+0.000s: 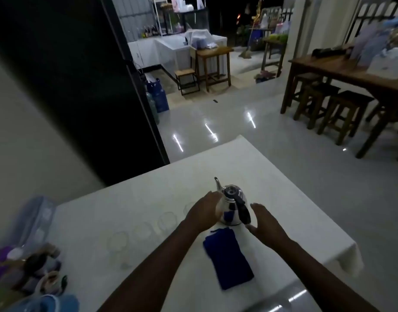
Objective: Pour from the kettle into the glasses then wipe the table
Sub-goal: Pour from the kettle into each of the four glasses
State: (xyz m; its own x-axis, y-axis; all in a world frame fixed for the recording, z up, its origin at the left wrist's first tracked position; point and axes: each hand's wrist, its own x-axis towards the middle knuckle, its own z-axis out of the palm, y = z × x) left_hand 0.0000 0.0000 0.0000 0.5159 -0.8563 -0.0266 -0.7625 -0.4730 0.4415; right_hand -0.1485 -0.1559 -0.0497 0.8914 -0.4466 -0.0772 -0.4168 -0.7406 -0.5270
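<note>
Head view shows the steel kettle (231, 207) standing upright on the white table (294, 210), just below the middle of the frame, spout toward the upper left and black handle toward the lower right. Left hand (204, 213) lies against the kettle's left flank, fingers curved round the body; whether it grips or only touches I cannot tell. Right hand (266, 224) is spread open just beside the handle, holding nothing. Directly below the kettle lies a folded blue cloth (228, 258), nearly touching its base. A row of clear glasses (144, 230) runs toward the lower left, faint against the cloth-covered top.

Pouring looks not yet begun. The glasses are hard to see in this dim light, so a stream could miss a rim, or the left forearm could knock the nearest one. A palm on bare metal may burn if the kettle is hot. Blurred clutter sits at lower left.

No brand, label or writing is readable.
</note>
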